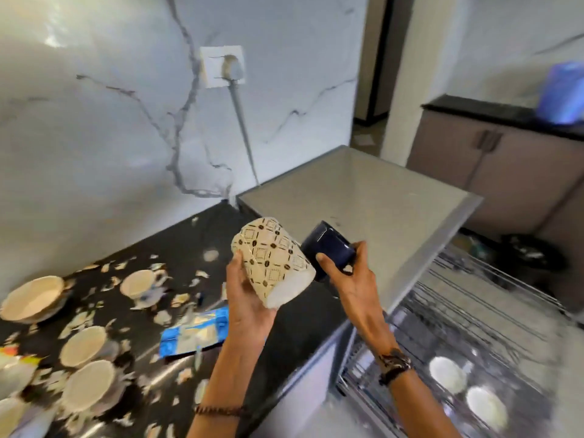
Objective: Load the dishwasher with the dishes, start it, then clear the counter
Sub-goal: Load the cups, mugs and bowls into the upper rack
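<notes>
A patterned cream mug [274, 263] is held tilted in the left hand [249, 298], whose grip is wrapped around its lower wall, and a dark blue mug [328, 248] is pinched at its body by the right hand [350, 276]; both are carried above the black worktop [177, 248], beside the pulled-out dishwasher rack [474, 327]. Both mugs are judged rigid, glazed, slippery and breakable, of moderate weight. A hold around the body or through the handle is considered safest.

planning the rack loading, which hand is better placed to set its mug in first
Right, probably. The right hand holds the dark blue mug nearer the pulled-out rack; the left hand holds the patterned mug over the counter.
</notes>
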